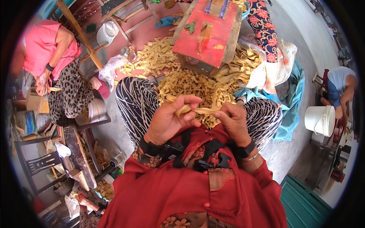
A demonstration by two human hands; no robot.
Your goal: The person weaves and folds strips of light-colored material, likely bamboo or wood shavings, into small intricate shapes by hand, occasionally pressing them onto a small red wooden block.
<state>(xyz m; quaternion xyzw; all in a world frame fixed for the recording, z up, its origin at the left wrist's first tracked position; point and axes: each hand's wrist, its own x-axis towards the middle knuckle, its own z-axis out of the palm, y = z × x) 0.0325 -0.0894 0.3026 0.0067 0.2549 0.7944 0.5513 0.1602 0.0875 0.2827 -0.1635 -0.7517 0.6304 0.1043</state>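
Note:
My left hand point(169, 119) and my right hand point(234, 121) are held close in front of my chest, both gripping one pale yellow strip point(199, 110) that stretches between them. The fingers of each hand pinch an end of the strip. Just beyond my hands, between my knees in black-and-white patterned trousers point(135, 102), lies a large heap of the same yellow strips point(197, 89). My sleeves are red and each wrist bears a dark band.
A red wooden block-like stand point(207, 34) stands behind the heap. To the left a person in a pink top point(45, 49) sits working. A white bucket point(321, 119) and another person point(342, 87) are at the right. A low bench with clutter point(76, 152) is at lower left.

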